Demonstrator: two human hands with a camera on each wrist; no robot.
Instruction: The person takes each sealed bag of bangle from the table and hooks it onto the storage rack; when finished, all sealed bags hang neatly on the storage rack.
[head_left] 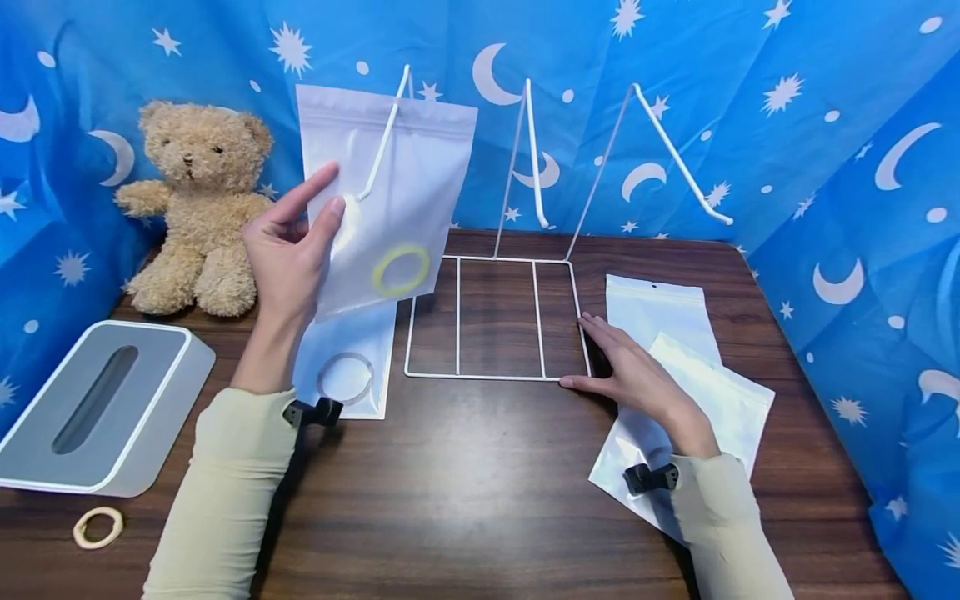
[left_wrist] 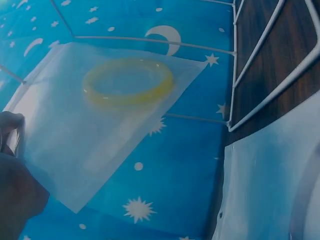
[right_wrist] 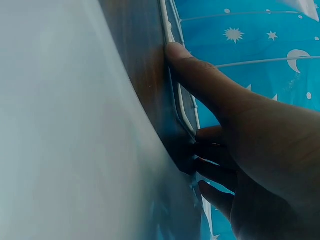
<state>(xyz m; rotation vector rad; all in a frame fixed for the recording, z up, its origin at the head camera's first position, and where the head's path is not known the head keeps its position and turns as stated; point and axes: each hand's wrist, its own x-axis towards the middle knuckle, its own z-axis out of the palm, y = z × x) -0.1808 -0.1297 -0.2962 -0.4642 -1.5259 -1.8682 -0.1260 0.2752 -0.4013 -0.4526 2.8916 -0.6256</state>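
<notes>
My left hand (head_left: 288, 250) pinches the left edge of a translucent zip bag (head_left: 442, 183), raised upright at the rack's left side. Inside its lower part shows a yellow bangle (head_left: 402, 270), seen also in the left wrist view. The left prong of the white wire rack (head_left: 498, 377) crosses in front of the bag, its tip close to my thumb. My right hand (head_left: 637, 375) rests at the front right corner of the rack's base, thumb on the front bar and fingers extended along the side bar. In the right wrist view the thumb (right_wrist: 200, 75) lies against the wire.
Below the raised bag lies another bag with a grey bangle (head_left: 345, 379). Two white zip bags (head_left: 720, 392) overlap at the right, partly under my right forearm. A teddy bear (head_left: 198, 200), a tissue box (head_left: 150, 408) and a pale ring (head_left: 98, 528) are on the left.
</notes>
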